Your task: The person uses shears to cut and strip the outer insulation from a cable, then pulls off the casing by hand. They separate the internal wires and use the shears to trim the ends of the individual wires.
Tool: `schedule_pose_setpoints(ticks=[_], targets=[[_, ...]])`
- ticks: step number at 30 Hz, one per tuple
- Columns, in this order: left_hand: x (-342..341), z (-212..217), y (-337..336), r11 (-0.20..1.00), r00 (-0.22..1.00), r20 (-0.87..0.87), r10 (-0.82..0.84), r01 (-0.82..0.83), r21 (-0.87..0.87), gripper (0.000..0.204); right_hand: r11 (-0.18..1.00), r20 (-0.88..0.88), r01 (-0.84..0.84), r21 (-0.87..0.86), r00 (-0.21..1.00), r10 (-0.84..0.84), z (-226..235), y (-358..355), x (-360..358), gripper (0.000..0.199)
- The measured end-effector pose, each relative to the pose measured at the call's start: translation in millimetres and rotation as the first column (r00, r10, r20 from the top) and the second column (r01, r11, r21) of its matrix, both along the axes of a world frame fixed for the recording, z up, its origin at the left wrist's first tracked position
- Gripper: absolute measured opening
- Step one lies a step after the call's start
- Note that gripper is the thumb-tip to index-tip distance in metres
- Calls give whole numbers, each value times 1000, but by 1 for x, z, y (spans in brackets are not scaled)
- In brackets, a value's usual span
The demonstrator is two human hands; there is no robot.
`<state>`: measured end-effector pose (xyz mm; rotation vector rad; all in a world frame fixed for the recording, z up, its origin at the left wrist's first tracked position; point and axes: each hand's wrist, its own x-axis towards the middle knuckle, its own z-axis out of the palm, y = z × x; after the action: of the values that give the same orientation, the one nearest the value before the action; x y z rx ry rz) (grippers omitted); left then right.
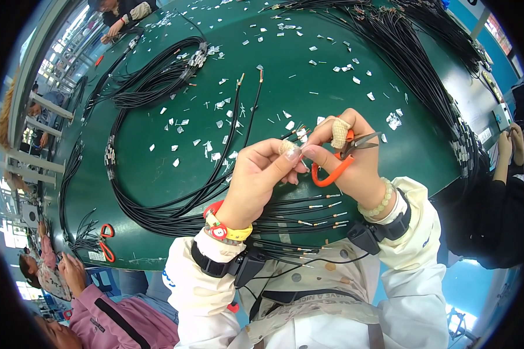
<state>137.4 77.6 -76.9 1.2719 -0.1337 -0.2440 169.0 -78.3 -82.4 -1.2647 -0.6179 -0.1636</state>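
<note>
Centre: my left fingers (280, 167) press together, on what I cannot tell; my right fingers (325, 157) clasp orange-handled scissors (344, 169). Lower left: black cables (151, 217) curve across the desk (413, 151).

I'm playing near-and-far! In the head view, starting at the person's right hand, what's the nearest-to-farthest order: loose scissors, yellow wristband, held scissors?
From the right hand:
1. Held scissors: right in it.
2. Yellow wristband: left and lower.
3. Loose scissors: far left.

We have black cables (145, 216), orange-handled scissors (332, 177), a green counter (413, 154), silvery-white scraps (394, 121), cream sleeves (201, 291), a yellow wristband (239, 234), and a beige apron (308, 273) spotted brown and grey.
</note>
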Motion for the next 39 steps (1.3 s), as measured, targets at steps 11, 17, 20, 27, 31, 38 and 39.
schedule_pose_setpoints(ticks=[11, 17, 20, 27, 31, 38, 39], targets=[[-4, -3, -5, 989, 992, -25, 120, -117, 89, 13, 998, -109, -61, -8, 992, 60, 1, 2, -1, 30], [-7, -9, -2, 999, 999, -40, 14, -16, -38, 13, 998, -82, -63, -20, 995, 61, 2, 0, -1, 29], [-7, -13, -1, 994, 998, 12, 65, -64, -89, 13, 998, 9, 15, 63, 1000, -15, 1, 3, -6, 21], [-15, -12, -6, 963, 951, 152, 270, -267, -43, 13, 692, -380, -610, -386, 788, 484, 17, -12, -19, 66], [-16, -11, -10, 953, 939, 166, 301, -291, -83, 13, 530, -562, -753, -390, 650, 511, 24, -11, -20, 63], [-19, -9, -12, 952, 914, 294, 279, -303, 36, 13, 527, -598, -754, -391, 644, 477, 23, -13, -19, 63], [-19, -9, -12, 952, 914, 294, 280, -303, 36, 13, 529, -599, -754, -389, 644, 477, 23, -13, -19, 62]])
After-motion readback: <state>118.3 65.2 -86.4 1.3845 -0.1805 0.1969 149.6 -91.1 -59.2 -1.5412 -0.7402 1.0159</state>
